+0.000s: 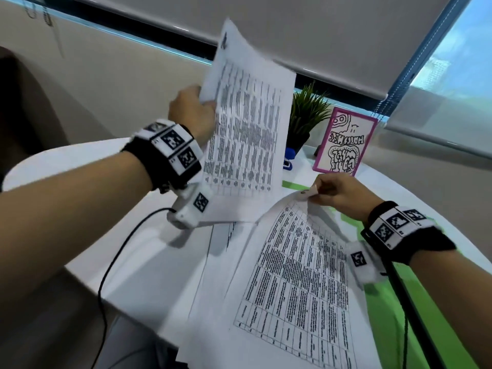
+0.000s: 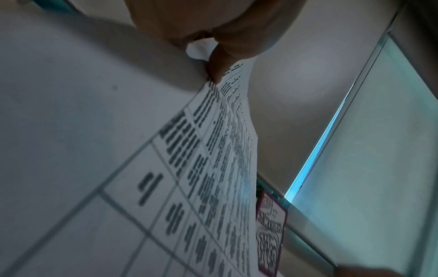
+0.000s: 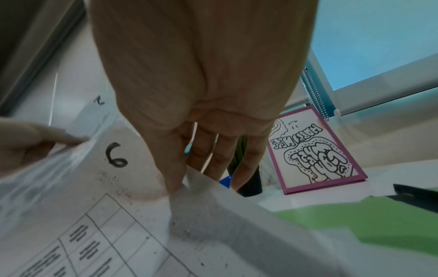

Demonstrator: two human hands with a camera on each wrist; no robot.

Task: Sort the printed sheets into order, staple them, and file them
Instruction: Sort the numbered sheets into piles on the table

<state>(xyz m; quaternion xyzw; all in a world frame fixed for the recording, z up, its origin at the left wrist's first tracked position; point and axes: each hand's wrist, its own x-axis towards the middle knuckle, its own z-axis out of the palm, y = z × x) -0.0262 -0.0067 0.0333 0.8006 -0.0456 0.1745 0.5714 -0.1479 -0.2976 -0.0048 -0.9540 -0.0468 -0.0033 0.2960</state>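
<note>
My left hand (image 1: 205, 102) grips printed sheets (image 1: 247, 129) by their left edge and holds them upright above the table. In the left wrist view the thumb and finger (image 2: 215, 65) pinch that paper (image 2: 201, 168). My right hand (image 1: 315, 191) pinches the far corner of a printed table sheet (image 1: 292, 275) and lifts it off the desk. In the right wrist view that corner (image 3: 116, 155) bears a handwritten 6, with my fingers (image 3: 175, 178) behind it. More sheets (image 1: 213, 262) lie underneath. A blue stapler (image 1: 288, 158) stands behind the raised sheets, partly hidden.
The white table (image 1: 93, 166) has a rounded near edge on the left. A green surface (image 1: 412, 302) lies under my right wrist. A potted plant (image 1: 306, 113) and a pink-framed card (image 1: 346, 142) stand at the back by the window blind. Black cables trail from both wrists.
</note>
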